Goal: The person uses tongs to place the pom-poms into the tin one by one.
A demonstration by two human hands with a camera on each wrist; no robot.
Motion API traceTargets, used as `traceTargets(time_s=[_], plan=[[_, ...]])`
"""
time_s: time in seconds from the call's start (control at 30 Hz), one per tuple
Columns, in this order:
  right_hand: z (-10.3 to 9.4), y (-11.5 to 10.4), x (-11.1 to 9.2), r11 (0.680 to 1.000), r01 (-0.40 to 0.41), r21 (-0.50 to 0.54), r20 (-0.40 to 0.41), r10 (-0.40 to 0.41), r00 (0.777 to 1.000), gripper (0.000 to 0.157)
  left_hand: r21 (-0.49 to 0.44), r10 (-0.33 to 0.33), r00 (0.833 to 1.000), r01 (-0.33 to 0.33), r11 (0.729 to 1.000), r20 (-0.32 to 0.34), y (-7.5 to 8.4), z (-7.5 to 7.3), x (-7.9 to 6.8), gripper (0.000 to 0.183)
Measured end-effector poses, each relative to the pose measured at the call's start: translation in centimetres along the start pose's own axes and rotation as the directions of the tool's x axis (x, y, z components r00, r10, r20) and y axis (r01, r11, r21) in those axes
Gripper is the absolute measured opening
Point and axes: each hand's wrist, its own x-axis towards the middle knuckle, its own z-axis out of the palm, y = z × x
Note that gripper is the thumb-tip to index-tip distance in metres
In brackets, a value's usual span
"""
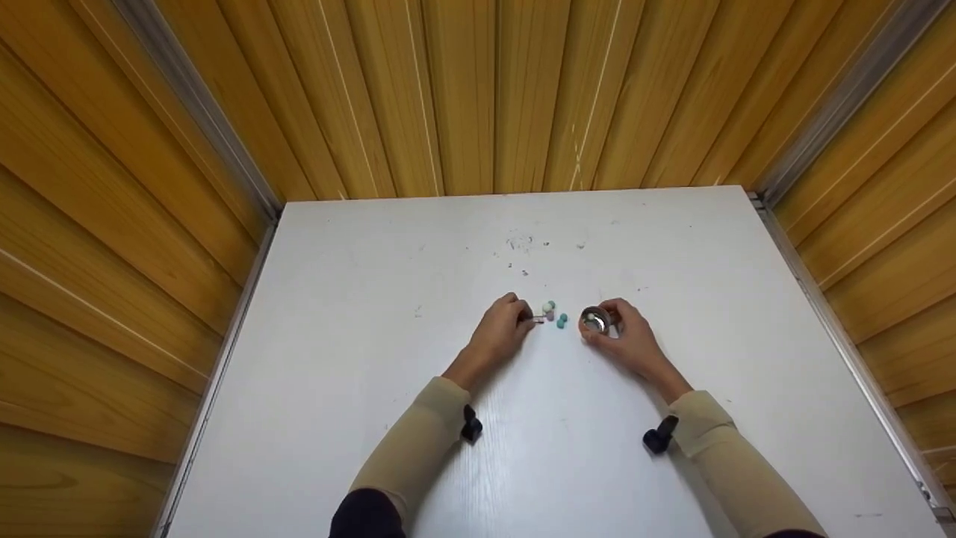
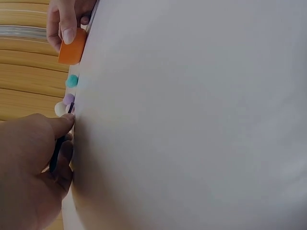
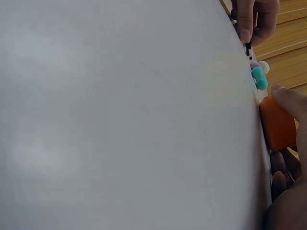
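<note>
My left hand [image 1: 499, 327] pinches a thin dark tool, apparently tweezers [image 2: 56, 154], between thumb and fingers. Two prongs point right toward a small cluster of balls, and whether they grip one I cannot tell. The cluster has a white ball [image 1: 548, 307], a purple ball [image 2: 68, 99] and teal balls [image 3: 258, 73], all on the white table. Just right of them, my right hand [image 1: 631, 340] holds a small orange cup [image 3: 278, 123], thumb on one side and fingers on the other. Its inside looks shiny, and a pale ball [image 1: 592, 317] shows in it.
The white tabletop [image 1: 336, 336] has dark specks and scuffs [image 1: 520, 243] beyond the hands. Wood-patterned walls [image 1: 463, 97] with metal corner rails stand at the back and both sides. Each sleeve carries a black wrist camera [image 1: 471, 424].
</note>
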Motion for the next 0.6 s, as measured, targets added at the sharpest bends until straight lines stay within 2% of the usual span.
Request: traceTargets(time_s=[0.37,0.6], plan=[[0.2,0.1,0.1,1.0,0.009,0.016,0.002,-0.009,1.0,0.065,0.061,0.03,0.999,-0.028,0.998,-0.028,0.1,0.0,0.0,0.01],[0.2,0.1,0.1,1.0,0.008,0.005,-0.01,-0.008,1.0,0.067,0.071,0.031,0.999,-0.03,0.997,-0.016,1.2,0.1,0.2,0.013]])
